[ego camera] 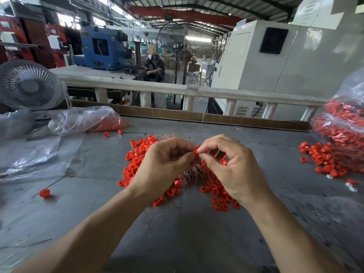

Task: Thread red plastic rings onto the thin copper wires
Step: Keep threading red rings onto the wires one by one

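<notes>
On the counter [187, 233], the loose rings [136, 162] lie in a heap at the middle, with the bundle of copper wires [191, 173] among them. Both hands meet above this heap: the left hand [163, 166] on the left, the right hand [234, 170] on the right, one ring [196, 151] between their fingers [204, 148]. A bag [84, 120] lies far left, behind it a fan [29, 85]. Another bag [342, 123] stands far right, more rings [325, 158] before it. A railing [177, 89] runs behind the counter.
</notes>
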Available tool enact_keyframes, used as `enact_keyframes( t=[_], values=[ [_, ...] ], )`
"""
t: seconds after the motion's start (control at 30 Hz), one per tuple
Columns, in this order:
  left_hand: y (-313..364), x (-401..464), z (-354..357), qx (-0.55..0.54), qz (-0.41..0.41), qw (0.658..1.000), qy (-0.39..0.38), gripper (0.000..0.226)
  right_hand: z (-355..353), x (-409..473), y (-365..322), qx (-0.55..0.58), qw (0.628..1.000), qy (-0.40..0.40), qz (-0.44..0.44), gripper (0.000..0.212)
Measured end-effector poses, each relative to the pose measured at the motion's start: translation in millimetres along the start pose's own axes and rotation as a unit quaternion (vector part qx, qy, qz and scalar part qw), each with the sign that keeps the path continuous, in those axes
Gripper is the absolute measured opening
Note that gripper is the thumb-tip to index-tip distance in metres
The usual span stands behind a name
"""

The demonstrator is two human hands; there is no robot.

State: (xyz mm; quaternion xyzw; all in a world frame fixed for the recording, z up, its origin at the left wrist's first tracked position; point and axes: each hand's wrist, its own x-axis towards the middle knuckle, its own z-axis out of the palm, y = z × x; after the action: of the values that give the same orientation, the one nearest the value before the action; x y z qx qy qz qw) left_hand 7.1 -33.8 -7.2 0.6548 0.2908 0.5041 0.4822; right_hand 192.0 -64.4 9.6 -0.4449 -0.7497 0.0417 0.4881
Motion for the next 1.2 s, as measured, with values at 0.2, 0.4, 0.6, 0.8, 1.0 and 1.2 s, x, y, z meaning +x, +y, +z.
enact_keyframes(
  t=[0.2,0.4,0.6,0.8,1.0,1.2],
  values=[
    [-2,1,-2,-0.015,-0.002,1.0,-0.002,0.014,2,1,1,-0.043,0.998,0.022,-0.028,0.012],
    [-5,3,-4,-0.019,0.004,1.0,0.003,0.015,7,0,0,-0.05,0.998,0.021,-0.039,0.02],
    [-4,3,-3,-0.028,-0.009,1.0,0.009,0.013,14,-1,-2,-0.106,0.993,0.035,-0.046,0.027],
    [-1,2,1,-0.058,-0.062,0.996,0.024,0.008,25,-3,-2,-0.128,0.987,0.078,-0.054,0.022],
    [1,2,3,-0.071,-0.092,0.993,0.025,0.008,26,-2,-1,-0.108,0.989,0.081,-0.059,0.017],
    [2,0,3,-0.096,-0.103,0.99,0.011,0.021,25,-2,-2,-0.113,0.988,0.081,-0.071,0.015]
  ],
)
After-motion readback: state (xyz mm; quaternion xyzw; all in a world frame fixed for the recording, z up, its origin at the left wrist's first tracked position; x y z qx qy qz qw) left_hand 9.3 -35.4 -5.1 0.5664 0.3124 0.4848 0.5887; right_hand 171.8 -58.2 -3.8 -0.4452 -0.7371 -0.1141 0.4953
